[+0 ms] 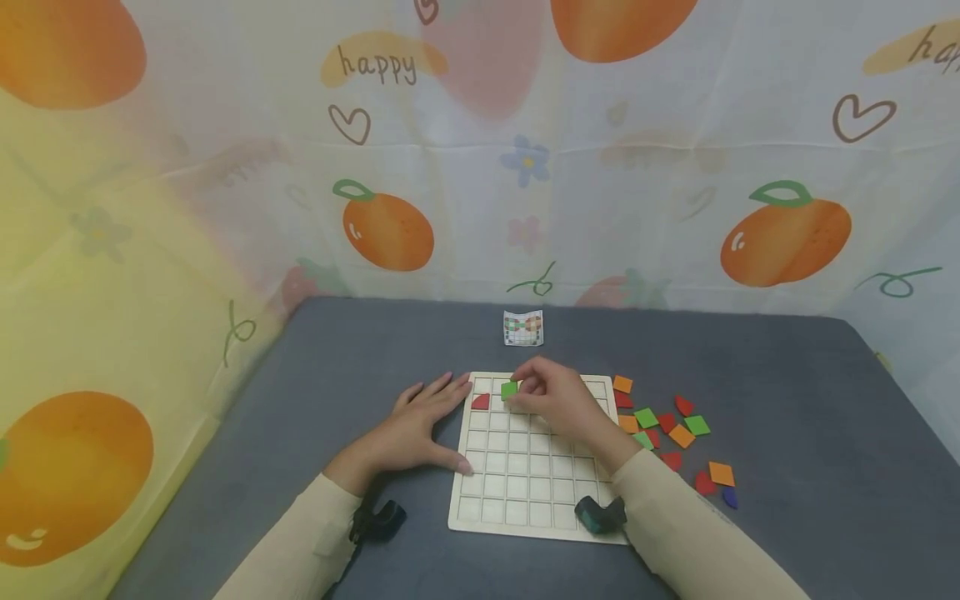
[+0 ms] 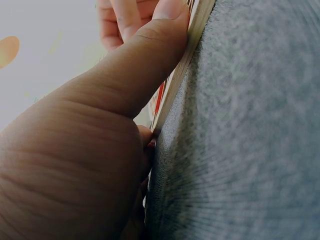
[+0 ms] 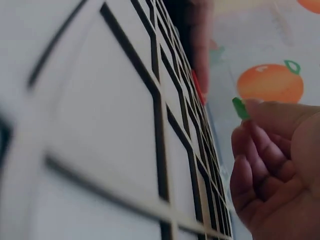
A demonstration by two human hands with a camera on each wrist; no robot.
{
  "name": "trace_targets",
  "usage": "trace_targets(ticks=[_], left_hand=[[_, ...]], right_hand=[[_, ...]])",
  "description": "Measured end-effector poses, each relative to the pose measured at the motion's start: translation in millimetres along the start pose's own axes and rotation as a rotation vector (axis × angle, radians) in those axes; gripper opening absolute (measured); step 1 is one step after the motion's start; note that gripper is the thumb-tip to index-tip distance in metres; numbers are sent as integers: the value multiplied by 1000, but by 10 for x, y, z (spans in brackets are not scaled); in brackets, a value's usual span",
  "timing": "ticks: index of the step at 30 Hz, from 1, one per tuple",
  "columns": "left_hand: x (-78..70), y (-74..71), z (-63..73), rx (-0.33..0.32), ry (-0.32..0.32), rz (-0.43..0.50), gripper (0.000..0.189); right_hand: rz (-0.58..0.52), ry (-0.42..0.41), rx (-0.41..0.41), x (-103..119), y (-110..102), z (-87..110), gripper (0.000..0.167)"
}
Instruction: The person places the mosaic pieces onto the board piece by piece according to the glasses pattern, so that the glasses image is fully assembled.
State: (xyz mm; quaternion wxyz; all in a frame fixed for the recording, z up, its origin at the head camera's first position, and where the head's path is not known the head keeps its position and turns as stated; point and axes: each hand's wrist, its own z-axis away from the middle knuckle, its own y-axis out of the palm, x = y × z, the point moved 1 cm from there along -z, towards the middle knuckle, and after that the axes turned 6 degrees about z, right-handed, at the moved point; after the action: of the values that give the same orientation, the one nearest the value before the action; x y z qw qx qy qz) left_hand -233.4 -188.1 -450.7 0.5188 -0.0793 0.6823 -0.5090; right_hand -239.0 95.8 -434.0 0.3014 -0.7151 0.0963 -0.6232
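Observation:
A pale wooden grid board point(image 1: 497, 510) lies on the grey table. My right hand point(image 1: 557, 402) pinches a green square tile point(image 1: 509, 390) between thumb and finger over the board's upper left cells. In the right wrist view the same green tile point(image 3: 240, 108) shows at the fingertips, above the grid. My left hand point(image 1: 420, 425) rests at the board's left edge, fingers spread, thumb on the rim. In the left wrist view its thumb point(image 2: 145, 55) presses the board's edge. One red quarter-round tile point(image 1: 481, 402) sits in a cell near the upper left.
Right of the board, loose tiles lie scattered: orange point(image 1: 722, 474), green point(image 1: 697, 425), red point(image 1: 705, 482) and one blue point(image 1: 730, 497). Behind the board a small printed card point(image 1: 522, 328) stands on the table point(image 1: 810, 400). A patterned curtain point(image 1: 622, 192) hangs at the back.

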Motion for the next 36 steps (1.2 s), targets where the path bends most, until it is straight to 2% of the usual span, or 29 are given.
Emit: trace_targets(ticks=[8,16,21,26,36], left_hand=[[-7,5,16,0,-6,-3,127],[-35,-4,7,1,-8,4,126],[-21,-4,3,-4,-6,-3,126],[0,1,-4,-4,-5,-3,126],[6,0,-5,-5,7,0,126]], right_hand=[[77,56,20,8,132,-48,24],[213,43,27,65,223,-59,21],[234,34,32,94,230,-65,25],[213,38,42,81,221,-59,31],[53,74,27,39,145,-10,32]])
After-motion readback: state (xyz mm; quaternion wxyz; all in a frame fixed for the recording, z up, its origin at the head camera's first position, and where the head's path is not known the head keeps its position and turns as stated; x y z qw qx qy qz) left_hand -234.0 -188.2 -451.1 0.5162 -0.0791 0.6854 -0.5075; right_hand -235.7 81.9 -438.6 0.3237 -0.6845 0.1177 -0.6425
